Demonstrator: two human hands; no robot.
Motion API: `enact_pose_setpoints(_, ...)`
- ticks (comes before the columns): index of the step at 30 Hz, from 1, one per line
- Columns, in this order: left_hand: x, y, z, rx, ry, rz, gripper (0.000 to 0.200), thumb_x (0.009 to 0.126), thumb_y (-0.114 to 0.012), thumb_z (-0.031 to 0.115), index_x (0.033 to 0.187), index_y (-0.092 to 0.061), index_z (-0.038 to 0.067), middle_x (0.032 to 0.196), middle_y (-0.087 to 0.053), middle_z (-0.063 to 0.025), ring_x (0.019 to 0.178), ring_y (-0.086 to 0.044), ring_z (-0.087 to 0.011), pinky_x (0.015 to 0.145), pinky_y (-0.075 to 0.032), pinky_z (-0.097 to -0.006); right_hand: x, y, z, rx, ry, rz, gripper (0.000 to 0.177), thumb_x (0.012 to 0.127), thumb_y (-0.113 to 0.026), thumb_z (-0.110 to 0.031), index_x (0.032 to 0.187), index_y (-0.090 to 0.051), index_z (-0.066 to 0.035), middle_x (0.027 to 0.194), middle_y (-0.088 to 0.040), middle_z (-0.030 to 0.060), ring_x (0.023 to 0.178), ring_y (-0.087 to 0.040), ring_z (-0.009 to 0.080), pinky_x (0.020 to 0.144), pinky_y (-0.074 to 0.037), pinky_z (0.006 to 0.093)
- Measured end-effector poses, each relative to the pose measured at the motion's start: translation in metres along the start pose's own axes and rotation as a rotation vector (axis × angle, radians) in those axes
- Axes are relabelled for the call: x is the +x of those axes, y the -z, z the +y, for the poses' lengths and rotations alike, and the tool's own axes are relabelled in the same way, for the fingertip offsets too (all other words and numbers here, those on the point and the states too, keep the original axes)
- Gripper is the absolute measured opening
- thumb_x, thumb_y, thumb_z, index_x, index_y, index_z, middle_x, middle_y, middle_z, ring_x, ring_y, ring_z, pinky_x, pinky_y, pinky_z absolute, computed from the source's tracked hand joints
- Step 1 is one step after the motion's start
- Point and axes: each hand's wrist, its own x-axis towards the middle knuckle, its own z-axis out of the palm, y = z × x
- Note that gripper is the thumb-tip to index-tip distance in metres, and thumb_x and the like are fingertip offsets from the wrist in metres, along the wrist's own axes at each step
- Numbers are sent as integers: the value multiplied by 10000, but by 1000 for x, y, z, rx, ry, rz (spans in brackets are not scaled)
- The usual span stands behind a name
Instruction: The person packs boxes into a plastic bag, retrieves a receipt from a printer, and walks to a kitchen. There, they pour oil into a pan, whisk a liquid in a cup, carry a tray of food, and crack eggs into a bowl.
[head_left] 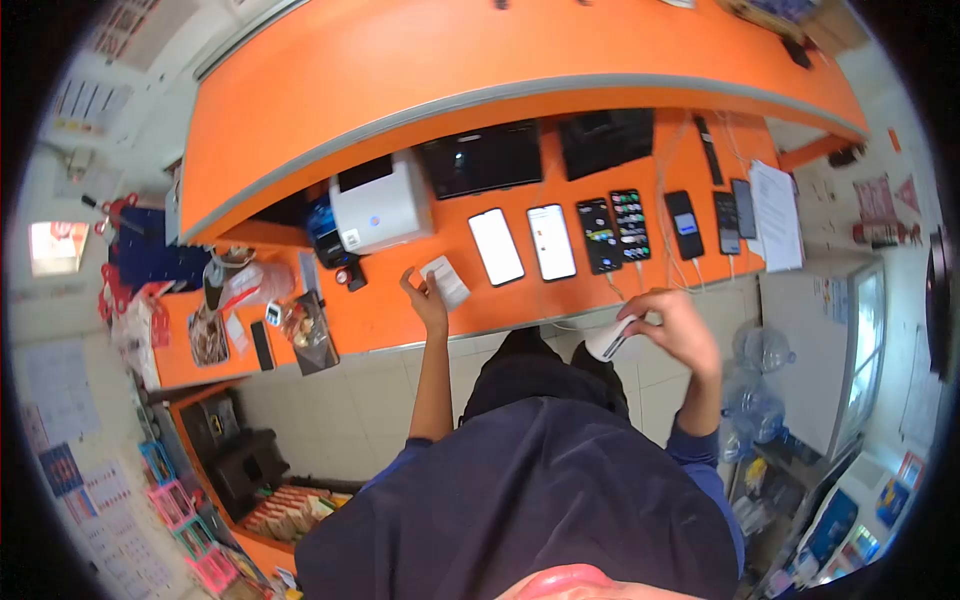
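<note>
On the orange desk point(400, 318), my left hand point(427, 298) rests its fingers at the left edge of a small white paper slip point(448, 282). My right hand point(668, 325) pinches a white object with a dark strip point(608, 340) just in front of the desk edge. Right of the slip lie two phones with bright white screens, one point(497, 247) beside the other point(552, 243). Further right are two phones with lit app screens point(598, 236) point(631, 226), then a black phone point(685, 225) on a cable.
Behind the phones stand a white printer point(382, 205) and two dark screens point(482, 160) point(607, 142) beneath a raised orange counter point(520, 50). Papers point(777, 217) lie at the right. A plastic bag point(265, 283) and a tray point(209, 337) are at the left.
</note>
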Motion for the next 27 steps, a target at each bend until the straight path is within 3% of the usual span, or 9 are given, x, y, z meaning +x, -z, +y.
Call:
enact_pose_setpoints(2, -46, -28, 40, -24, -109, -89, 190, 931, -527, 185, 1063, -559, 51, 695, -522, 16, 577, -399, -61, 491, -323, -232, -30, -16, 20, -6, -31, -8, 175, 630, -726, -82, 786, -666, -29, 829, -635, 106, 828, -604, 276, 730, -463, 374)
enact_pose_setpoints(6, -148, -101, 89, -4, -182, -779, 169, 964, -451, 175, 1027, -565, 67, 730, -488, 30, 606, -331, -47, 521, -278, -220, -109, -38, 43, 13, 53, 200, 160, 646, -739, -104, 762, -655, -34, 959, -611, 93, 951, -573, 282, 813, -441, 361)
enact_pose_setpoints(9, -271, -143, 131, -93, -120, -1220, 206, 974, -425, 191, 1032, -556, 43, 812, -503, 20, 693, -404, -40, 584, -325, -204, -188, -62, 83, 110, -95, 667, 184, 663, -755, -120, 809, -666, -52, 1085, -574, 93, 1051, -525, 250, 900, -403, 326)
enact_pose_setpoints(11, -357, -156, 147, -88, 6, -1440, 213, 973, -429, 196, 1052, -544, 35, 852, -508, 9, 747, -438, -47, 635, -355, -202, -251, -72, 115, 230, -170, 1084, 198, 733, -741, -168, 807, -630, -22, 1000, -608, 85, 963, -562, 217, 882, -419, 326)
enact_pose_setpoints(14, -486, -175, 132, -125, -50, -1740, 243, 955, -454, 170, 1163, -489, 49, 1017, -562, -76, 964, -517, -112, 821, -412, -236, -365, -94, 155, 539, -402, 1318, 222, 781, -717, -175, 817, -596, 7, 822, -630, 76, 788, -577, 116, 733, -460, 271)
enact_pose_setpoints(15, -525, -178, 120, -117, 190, -1901, 309, 922, -521, 155, 1207, -456, 54, 1078, -555, -93, 1035, -517, -145, 849, -433, -286, -402, -97, 156, 657, -496, 1404, 222, 796, -706, -173, 820, -586, 13, 763, -625, 67, 734, -571, 90, 680, -463, 249)
enact_pose_setpoints(18, -628, -184, 95, 163, -300, -2300, 602, 765, -713, 106, 1275, -397, 59, 1184, -533, -117, 1089, -524, -194, 832, -465, -304, -500, -130, 177, 649, -488, 1790, 201, 816, -684, -143, 878, -572, 12, 791, -604, 49, 715, -550, 75, 658, -459, 232)
enact_pose_setpoints(25, -808, -194, 23, 436, -321, -2725, 389, 752, -701, 49, 1111, -553, 48, 1021, -552, -72, 888, -551, -148, 705, -448, -251, -645, -187, 209, 602, -648, 2226, 253, 791, -664, -36, 1023, -562, -31, 834, -594, 78, 823, -576, 141, 705, -496, 288)
enact_pose_setpoints(27, -856, -195, 4, 231, -635, -2725, 285, 771, -688, 72, 1035, -589, 36, 954, -528, -43, 822, -522, -118, 677, -428, -241, -686, -203, 226, 597, -762, 2257, 259, 772, -676, -45, 1013, -581, -45, 818, -593, 86, 808, -584, 158, 683, -495, 292)
